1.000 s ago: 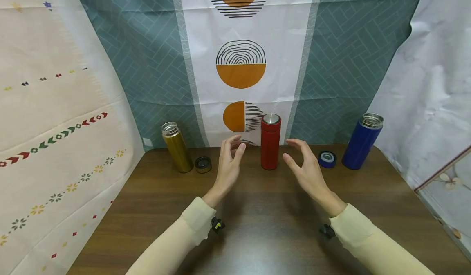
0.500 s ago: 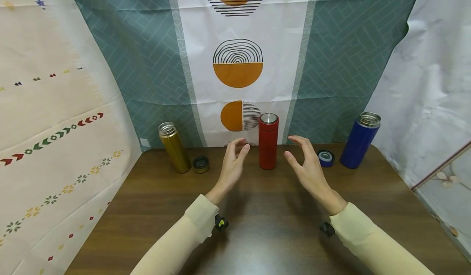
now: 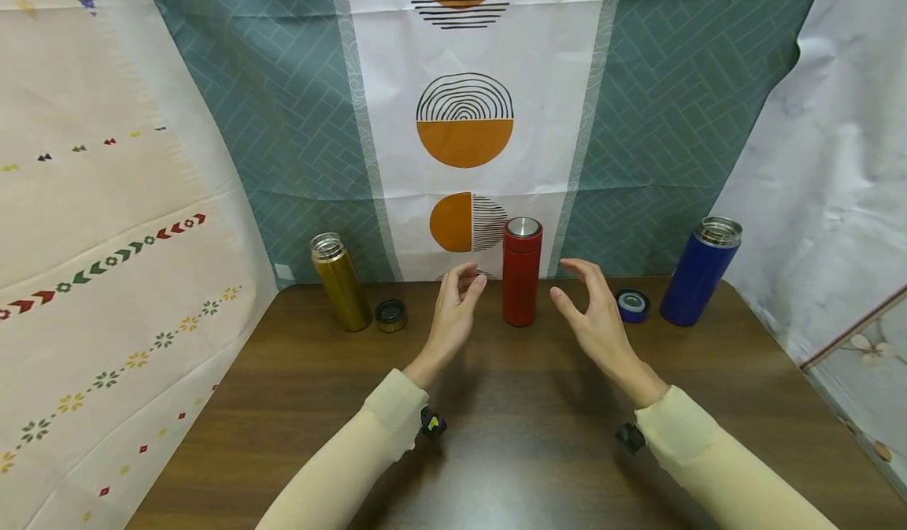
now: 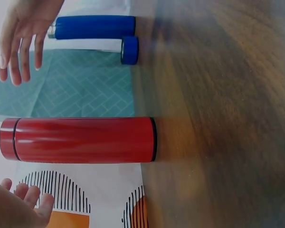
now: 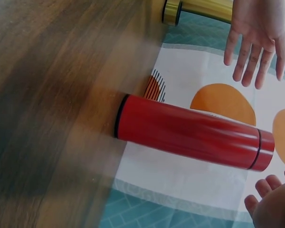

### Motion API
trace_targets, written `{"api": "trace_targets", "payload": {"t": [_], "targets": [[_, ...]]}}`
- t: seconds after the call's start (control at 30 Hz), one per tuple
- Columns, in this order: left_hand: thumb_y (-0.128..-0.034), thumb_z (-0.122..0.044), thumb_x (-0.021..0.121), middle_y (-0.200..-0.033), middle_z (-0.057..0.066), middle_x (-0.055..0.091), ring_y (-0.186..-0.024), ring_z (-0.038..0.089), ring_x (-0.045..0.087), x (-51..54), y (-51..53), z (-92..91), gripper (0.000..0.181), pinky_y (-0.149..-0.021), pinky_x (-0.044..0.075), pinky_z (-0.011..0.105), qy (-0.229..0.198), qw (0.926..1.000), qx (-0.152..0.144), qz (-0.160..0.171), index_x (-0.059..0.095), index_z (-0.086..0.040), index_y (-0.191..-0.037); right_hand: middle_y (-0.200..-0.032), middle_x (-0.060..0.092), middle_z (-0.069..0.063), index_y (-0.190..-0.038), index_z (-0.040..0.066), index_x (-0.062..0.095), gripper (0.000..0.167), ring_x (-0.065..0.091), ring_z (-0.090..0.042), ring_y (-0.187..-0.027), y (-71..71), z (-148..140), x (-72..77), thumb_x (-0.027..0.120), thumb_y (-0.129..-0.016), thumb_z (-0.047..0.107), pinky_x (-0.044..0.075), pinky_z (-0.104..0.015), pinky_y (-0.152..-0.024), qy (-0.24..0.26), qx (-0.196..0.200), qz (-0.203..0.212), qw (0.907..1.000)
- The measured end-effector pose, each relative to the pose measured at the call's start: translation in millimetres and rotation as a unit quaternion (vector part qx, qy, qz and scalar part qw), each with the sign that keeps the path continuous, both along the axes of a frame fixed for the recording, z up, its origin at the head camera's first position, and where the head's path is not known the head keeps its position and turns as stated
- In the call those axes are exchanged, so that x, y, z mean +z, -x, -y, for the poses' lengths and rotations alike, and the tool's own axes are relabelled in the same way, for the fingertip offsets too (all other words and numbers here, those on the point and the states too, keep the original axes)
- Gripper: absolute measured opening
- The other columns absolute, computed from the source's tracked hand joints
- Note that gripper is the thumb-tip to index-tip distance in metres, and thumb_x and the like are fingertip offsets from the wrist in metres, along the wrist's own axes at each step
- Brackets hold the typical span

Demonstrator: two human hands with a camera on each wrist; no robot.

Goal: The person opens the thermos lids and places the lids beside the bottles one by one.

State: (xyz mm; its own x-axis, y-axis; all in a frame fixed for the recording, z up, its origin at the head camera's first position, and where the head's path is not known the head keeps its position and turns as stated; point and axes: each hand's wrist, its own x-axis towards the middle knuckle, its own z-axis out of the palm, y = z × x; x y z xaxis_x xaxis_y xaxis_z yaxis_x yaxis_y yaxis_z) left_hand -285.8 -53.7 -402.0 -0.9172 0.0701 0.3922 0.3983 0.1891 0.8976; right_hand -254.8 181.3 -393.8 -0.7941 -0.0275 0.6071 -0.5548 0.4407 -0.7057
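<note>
A red thermos bottle (image 3: 520,278) with its lid on stands upright at the back middle of the table. My left hand (image 3: 452,313) hovers to its left and my right hand (image 3: 597,321) to its right, fingers relaxed and slightly bent, neither touching it. In the left wrist view the red thermos (image 4: 80,140) lies between both hands, with gaps around it. The right wrist view shows the same thermos (image 5: 190,133), the left hand (image 5: 259,40) apart from it. Nothing is held by either hand.
A gold thermos (image 3: 342,290) stands lidless at the left, its lid (image 3: 390,316) beside it. At the right is a blue thermos (image 3: 697,278), also lidless, with its blue lid (image 3: 632,306) nearby. A patterned cloth (image 3: 464,223) hangs behind the wooden table (image 3: 524,451).
My left hand has moved slightly right, closer to the red thermos. The right hand has barely shifted. The bottles and lids stay in place; the head view sways a little.
</note>
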Motion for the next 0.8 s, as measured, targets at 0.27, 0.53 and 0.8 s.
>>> {"api": "trace_targets", "payload": {"t": [0.27, 0.53, 0.8], "targets": [[-0.1077, -0.028, 0.058, -0.139, 0.015, 0.054, -0.132, 0.030, 0.051, 10.8, 10.9, -5.3, 0.042, -0.112, 0.044, 0.043, -0.011, 0.9997, 0.011, -0.017, 0.053, -0.005, -0.143, -0.147, 0.049, -0.019, -0.149, 0.003, 0.046, 0.058, 0.044, -0.037, -0.140, 15.9, 1.5, -0.8, 0.073, -0.099, 0.019, 0.031, -0.058, -0.119, 0.030, 0.007, 0.049, 0.9984], [-0.1069, -0.030, 0.060, -0.140, 0.013, 0.052, -0.132, 0.031, 0.049, 23.9, 20.8, -14.2, 0.046, -0.110, 0.044, 0.044, -0.024, 0.9995, 0.018, -0.013, 0.052, -0.003, -0.144, -0.154, 0.042, -0.023, -0.156, 0.002, 0.034, 0.075, 0.039, -0.040, -0.144, 34.4, 0.3, -7.3, 0.075, -0.098, 0.023, 0.028, -0.056, -0.122, 0.037, 0.010, 0.100, 0.9942], [-0.1054, -0.037, 0.061, -0.144, 0.014, 0.049, -0.138, 0.035, 0.045, 29.9, 29.4, -17.5, 0.054, -0.113, 0.041, 0.044, -0.024, 0.9995, 0.018, 0.003, 0.050, -0.007, -0.148, -0.158, 0.033, -0.023, -0.161, 0.003, 0.023, 0.090, 0.034, -0.041, -0.147, 54.4, 5.1, -13.9, 0.078, -0.096, 0.031, 0.026, -0.059, -0.122, 0.033, 0.013, 0.145, 0.9887]]}}
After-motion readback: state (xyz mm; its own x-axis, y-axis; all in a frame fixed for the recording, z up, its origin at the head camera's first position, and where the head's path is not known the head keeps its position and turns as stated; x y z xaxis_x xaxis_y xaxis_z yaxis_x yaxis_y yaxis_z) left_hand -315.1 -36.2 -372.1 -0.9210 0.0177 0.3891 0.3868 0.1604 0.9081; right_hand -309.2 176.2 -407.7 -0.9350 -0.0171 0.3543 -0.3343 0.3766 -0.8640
